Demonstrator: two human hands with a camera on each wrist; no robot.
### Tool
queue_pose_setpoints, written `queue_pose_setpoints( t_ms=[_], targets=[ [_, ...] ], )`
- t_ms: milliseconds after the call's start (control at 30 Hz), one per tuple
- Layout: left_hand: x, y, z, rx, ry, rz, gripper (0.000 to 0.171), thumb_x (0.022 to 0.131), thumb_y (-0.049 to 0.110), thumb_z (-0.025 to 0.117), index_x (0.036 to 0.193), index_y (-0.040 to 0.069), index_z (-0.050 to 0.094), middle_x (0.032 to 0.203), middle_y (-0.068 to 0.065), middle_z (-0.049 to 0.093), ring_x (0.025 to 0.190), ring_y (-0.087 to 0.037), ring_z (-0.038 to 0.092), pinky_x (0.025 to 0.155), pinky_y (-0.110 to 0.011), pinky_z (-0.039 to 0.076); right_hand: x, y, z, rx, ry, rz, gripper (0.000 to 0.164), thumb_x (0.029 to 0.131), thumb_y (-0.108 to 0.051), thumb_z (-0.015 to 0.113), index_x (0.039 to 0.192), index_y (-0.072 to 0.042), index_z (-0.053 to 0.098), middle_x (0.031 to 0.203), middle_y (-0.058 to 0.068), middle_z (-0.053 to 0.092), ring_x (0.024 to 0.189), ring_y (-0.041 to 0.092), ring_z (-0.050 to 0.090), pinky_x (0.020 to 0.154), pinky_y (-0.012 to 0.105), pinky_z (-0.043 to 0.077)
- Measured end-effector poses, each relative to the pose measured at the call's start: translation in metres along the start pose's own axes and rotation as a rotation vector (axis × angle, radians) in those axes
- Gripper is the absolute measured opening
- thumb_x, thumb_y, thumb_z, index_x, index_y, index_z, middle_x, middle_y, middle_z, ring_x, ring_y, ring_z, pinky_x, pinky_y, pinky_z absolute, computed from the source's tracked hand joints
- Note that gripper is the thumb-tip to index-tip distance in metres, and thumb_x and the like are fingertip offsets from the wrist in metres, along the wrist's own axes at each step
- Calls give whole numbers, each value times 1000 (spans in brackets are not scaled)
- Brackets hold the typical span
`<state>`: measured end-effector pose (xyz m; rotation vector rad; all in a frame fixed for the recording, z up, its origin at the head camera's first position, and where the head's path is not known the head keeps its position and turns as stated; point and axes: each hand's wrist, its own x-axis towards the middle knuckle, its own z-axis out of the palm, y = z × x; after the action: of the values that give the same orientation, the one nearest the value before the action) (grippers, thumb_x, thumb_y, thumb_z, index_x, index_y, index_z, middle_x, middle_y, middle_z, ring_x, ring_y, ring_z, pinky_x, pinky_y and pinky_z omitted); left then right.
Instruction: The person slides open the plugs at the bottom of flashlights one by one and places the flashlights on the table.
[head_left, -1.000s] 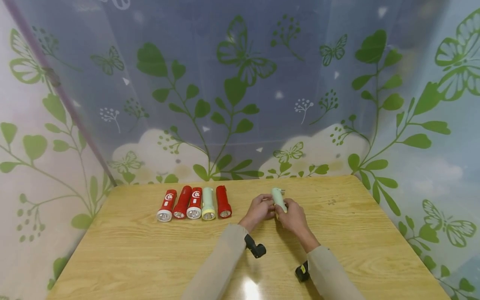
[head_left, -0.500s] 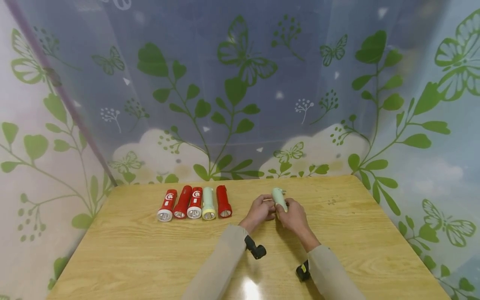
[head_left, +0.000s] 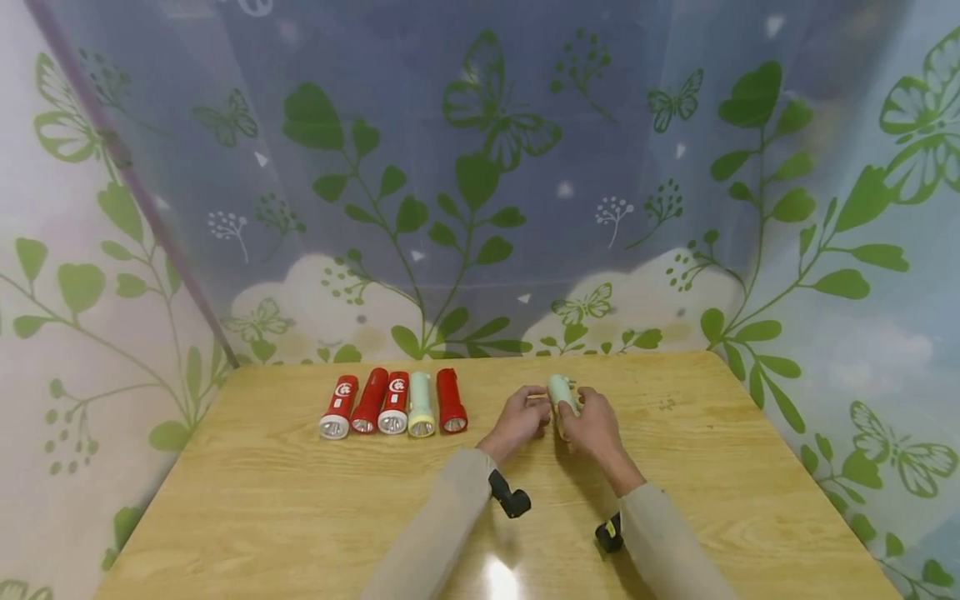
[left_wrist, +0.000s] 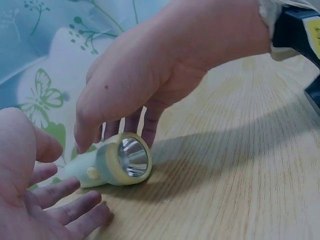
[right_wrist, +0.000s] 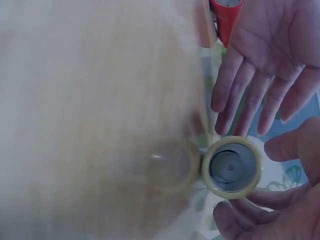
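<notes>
Hands, left (head_left: pixel 520 423) and right (head_left: pixel 595 427), relaxed and apart, flank a mint flashlight (head_left: pixel 560 390) near the table's far edge (head_left: pixel 660 357).

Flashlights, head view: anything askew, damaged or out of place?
No visible damage. Slightly askew: the rightmost red flashlight leans the opposite way from the leftmost red flashlight. One mint flashlight is apart from the others, but it's between the left hand and right hand, so probably just being handled.
</notes>
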<state>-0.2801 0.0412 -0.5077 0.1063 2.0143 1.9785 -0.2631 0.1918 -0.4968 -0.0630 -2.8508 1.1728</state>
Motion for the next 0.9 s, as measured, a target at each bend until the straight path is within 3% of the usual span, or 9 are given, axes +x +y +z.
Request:
queue_pose_setpoints(
  t_ms=[233,600,900],
  targets=[
    [-10,15,-21,28,-38,63,43,105,17,50,146,4,46,148,-25,52,128,-41,58,104,-55,51,6,-16,-9,33,20,-17,59,104,-27,52,148,10,38,143,34,49,131,51,50,103,62,46],
    [-36,52,-81,99,34,176,40,106,14,49,144,3,47,145,-23,56,125,-38,61,102,-49,54,13,-56,-14,77,21,-123,57,103,-26,54,149,5,40,145,31,49,129,48,53,102,60,48],
    [-55,54,-131,133,121,137,39,105,11,49,143,3,48,145,-23,56,127,-40,59,106,-55,50,20,-80,-4,73,-27,-173,57,102,-26,55,148,4,41,145,28,51,128,46,55,102,57,50]
  ],
)
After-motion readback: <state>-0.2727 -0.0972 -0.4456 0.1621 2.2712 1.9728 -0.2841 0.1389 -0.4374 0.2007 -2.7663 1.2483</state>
